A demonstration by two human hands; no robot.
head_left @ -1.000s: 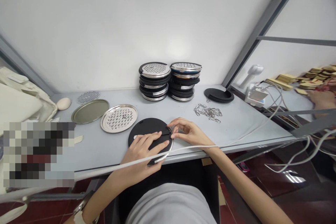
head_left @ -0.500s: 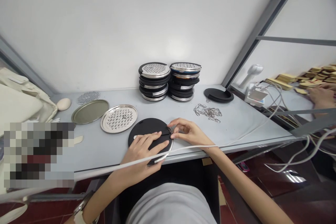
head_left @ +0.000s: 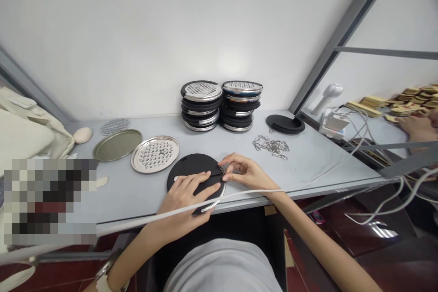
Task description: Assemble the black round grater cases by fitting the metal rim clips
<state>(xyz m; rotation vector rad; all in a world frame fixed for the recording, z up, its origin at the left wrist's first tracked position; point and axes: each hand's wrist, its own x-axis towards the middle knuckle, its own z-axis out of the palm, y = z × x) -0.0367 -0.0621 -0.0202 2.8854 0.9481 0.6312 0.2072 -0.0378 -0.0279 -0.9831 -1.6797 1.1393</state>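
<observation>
A round black disc with a silvery rim along its right side lies at the table's front edge. My left hand rests on it, palm down, with fingers stretched over its top and the thumb along its near edge. At the disc's right edge, the thumb and fingers of my right hand pinch a small metal clip. How the clip meets the disc is too small to tell. Just left of the disc lies a round metal grater plate. A pile of similar metal clips lies farther right.
Two stacks of black-rimmed graters stand by the wall. An olive round lid lies left, a black ring-shaped holder right. A white cable crosses before my hands. A co-worker's hand shows beyond the right frame.
My hands, the disc and the clip hold nearly the same position. At the far right, the co-worker's hand has shifted slightly left.
</observation>
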